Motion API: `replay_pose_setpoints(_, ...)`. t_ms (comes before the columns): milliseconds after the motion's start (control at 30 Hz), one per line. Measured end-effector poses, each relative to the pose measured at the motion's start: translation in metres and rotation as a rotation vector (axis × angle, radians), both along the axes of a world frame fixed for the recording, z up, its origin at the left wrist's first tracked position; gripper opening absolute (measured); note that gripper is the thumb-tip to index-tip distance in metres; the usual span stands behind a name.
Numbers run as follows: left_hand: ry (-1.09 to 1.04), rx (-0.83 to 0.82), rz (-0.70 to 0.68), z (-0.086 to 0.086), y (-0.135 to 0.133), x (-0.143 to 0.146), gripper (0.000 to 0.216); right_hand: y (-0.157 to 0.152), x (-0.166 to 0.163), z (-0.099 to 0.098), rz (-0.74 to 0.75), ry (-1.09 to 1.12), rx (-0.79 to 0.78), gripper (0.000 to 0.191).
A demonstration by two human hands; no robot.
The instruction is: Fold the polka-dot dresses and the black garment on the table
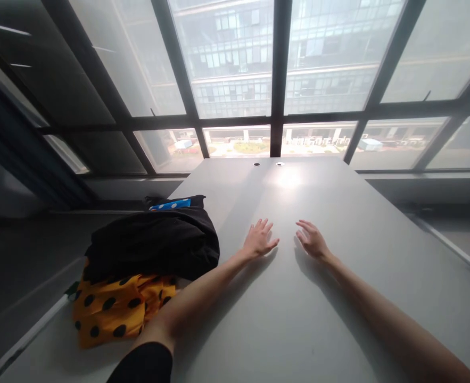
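**Item 1. Black garment** [155, 242]. Crumpled, topmost in a heap of clothing. It lies to the left of the left grip, near it but apart, at the tabletop's left edge. Not spread, not folded.

**Item 2. Orange garment with black dots** [115, 308]. Under and nearer the person than the black garment, bunched, partly overhanging the tabletop edge. It lies beside the left forearm; whether the two touch cannot be told.

**Item 3. Blue piece with white dots** [171, 204]. Only a sliver shows at the far side of the heap, beyond the black garment. Its kind cannot be told.

**Item 4. Left hand** [260, 239]. Grip released: fingers spread, palm down, flat on the bare surface. Holds nothing. A black sleeve [145, 364] ends at the upper arm.

**Item 5. Right hand** [312, 240]. Grip released: fingers loosely extended, palm down, on or just above the surface, just to the right of the left hand. Holds nothing.

**Item 6. Tabletop** [290, 319]. Grey and smooth. Bare under, between and to the right of both grips. Two small round holes [256, 164] sit at the far edge, well beyond the fingertips.

**Item 7. Window** [235, 64]. Dark-framed panes beyond the tabletop, with a building outside.

**Condition of work, as judged:** no garment is in hand or laid out, and all three pieces sit in one unsorted heap. Nothing appears handled so far.
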State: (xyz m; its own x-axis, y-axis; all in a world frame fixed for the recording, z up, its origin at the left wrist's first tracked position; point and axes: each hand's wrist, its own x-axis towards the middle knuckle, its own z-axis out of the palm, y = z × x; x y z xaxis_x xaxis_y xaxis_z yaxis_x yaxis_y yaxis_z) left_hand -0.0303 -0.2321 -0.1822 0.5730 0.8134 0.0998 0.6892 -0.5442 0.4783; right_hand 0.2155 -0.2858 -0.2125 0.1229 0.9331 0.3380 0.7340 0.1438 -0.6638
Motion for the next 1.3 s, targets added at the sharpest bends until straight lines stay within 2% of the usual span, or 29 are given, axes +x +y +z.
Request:
replay_pose_setpoints(133,0.083,0.035,-0.068,-0.011,-0.003,0.021,0.066,-0.006,-0.012,0.001,0.153,-0.276,-0.091,0.05)
replay_pose_setpoints(233,0.148,0.081,-0.102,-0.014,-0.006,0.022,0.067,-0.008,-0.018,0.007,0.255,-0.413,-0.14,0.058)
replay_pose_setpoints(333,0.215,0.123,-0.102,-0.015,-0.006,0.021,0.063,-0.01,-0.023,0.009,0.278,-0.499,-0.173,0.063)
replay_pose_setpoints(633,0.23,0.14,-0.102,-0.014,-0.007,0.021,0.059,-0.011,-0.026,0.004,0.227,-0.533,-0.244,0.061)
replay_pose_setpoints(1067,0.169,0.13,-0.113,-0.013,-0.014,0.017,0.053,-0.006,-0.017,-0.021,0.203,-0.526,-0.107,0.054)
replay_pose_setpoints(1133,0.143,0.129,-0.125,-0.006,-0.013,0.014,0.048,-0.006,-0.017,-0.021,0.208,-0.532,-0.114,0.054)
replay_pose_setpoints(1200,0.07,0.132,-0.147,0.01,-0.011,0.008,0.043,-0.007,-0.017,-0.02,0.212,-0.536,-0.12,0.053)
replay_pose_setpoints(1300,-0.13,0.225,-0.096,0.056,-0.008,-0.015,0.04,-0.008,-0.017,-0.019,0.206,-0.535,-0.125,0.053)
